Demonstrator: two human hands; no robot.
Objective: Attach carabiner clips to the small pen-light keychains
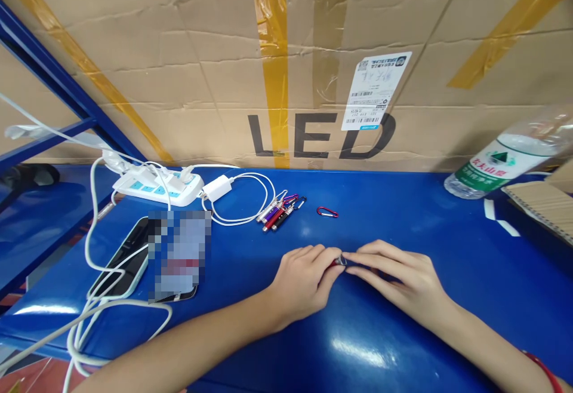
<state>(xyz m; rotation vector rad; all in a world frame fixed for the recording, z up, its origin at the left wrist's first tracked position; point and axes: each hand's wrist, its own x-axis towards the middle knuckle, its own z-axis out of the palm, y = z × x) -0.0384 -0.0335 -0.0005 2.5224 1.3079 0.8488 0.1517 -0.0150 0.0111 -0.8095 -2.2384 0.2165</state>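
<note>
In the middle of the blue tabletop [286, 345], my left hand [302, 276] is closed around a small red penlight [341, 260], which shows only its silver end and a sliver of red. From the other side, my right hand [400, 276] pinches that silver end between thumb and fingertips. Most of the penlight is hidden by my fingers. Beyond my hands lies a loose red carabiner [327, 212]. To its left is a group of several similar penlights [276, 214] in silver, purple, red and black, with carabiner clips on them.
A white power strip [156, 187] with plugs, a charger [218, 188] and white cables occupies the left. Two phones lie there, one dark-screened [125, 261]. A large cardboard box [201, 82] stands behind. At right are a tilted water bottle [496, 163] and a cardboard piece [544, 205].
</note>
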